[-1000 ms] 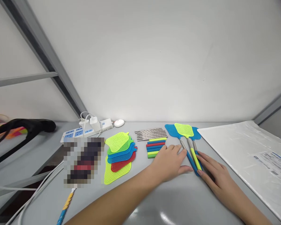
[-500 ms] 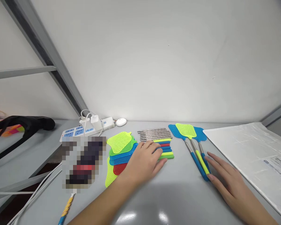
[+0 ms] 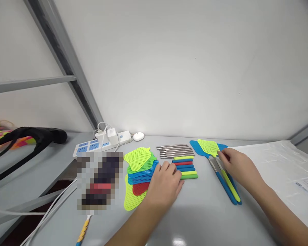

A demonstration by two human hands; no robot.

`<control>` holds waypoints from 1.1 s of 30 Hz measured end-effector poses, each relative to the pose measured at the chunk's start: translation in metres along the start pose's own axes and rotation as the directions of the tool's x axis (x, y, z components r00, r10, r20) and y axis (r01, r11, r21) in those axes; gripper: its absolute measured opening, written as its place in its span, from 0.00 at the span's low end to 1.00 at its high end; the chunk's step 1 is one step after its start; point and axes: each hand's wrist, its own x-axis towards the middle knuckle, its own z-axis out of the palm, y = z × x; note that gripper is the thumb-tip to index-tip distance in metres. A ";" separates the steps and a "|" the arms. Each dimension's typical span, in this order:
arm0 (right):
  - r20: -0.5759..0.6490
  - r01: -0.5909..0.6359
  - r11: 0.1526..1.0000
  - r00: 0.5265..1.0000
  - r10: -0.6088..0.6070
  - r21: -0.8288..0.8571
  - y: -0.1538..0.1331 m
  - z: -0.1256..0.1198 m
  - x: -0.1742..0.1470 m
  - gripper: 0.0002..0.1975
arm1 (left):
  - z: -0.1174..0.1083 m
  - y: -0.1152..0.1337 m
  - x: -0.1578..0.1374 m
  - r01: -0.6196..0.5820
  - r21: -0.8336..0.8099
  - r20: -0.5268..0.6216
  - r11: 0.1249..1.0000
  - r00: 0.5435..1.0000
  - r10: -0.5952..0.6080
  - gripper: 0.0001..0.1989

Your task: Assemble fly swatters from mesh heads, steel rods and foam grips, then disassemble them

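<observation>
Step in hand, as judged: setting out swatters and their parts. The right hand (image 3: 238, 166) has thumb and fingertips narrowly spaced at the neck of the yellow swatter (image 3: 207, 147), which overlaps two blue swatters (image 3: 225, 187); a grip cannot be confirmed. The left hand (image 3: 165, 182) has curled fingers by the loose heads (image 3: 137, 160) and grips (image 3: 185, 168); contact is hidden. The next move appears to call for a light pinch at the neck.

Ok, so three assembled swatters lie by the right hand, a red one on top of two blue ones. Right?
The top swatter is yellow-green, not red, as the head view shows. It does lie over two blue swatters by the right hand.
</observation>
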 end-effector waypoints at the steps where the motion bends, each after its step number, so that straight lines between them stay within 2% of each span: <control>1: 0.026 -0.056 0.998 0.998 0.056 -0.003 0.005 0.000 -0.001 0.19 | 0.000 0.000 0.001 0.002 -0.003 0.003 1.000 1.000 -0.002 0.09; 4: 0.090 -0.096 0.995 0.991 0.096 -0.008 0.016 0.004 -0.007 0.18 | 0.000 0.000 0.003 0.008 -0.010 0.022 1.000 1.000 -0.008 0.08; 9: 0.137 -0.108 0.993 0.984 0.113 -0.046 0.017 0.016 -0.007 0.16 | 0.001 0.000 0.005 0.010 -0.018 0.034 1.000 0.999 -0.009 0.08; 23: 0.141 -0.110 0.990 0.983 0.122 -0.086 0.015 0.014 -0.006 0.15 | 0.008 -0.006 0.007 0.002 -0.060 0.010 0.998 1.000 -0.002 0.05; 27: 0.098 -0.152 0.984 0.982 0.161 -0.092 0.015 0.004 -0.007 0.20 | 0.005 -0.006 0.007 -0.003 -0.057 0.013 0.998 1.000 0.004 0.05; 33: -0.080 -0.184 0.982 0.980 0.180 -0.046 0.011 -0.029 0.008 0.20 | 0.001 -0.002 0.007 -0.038 -0.044 0.040 0.998 0.998 0.040 0.07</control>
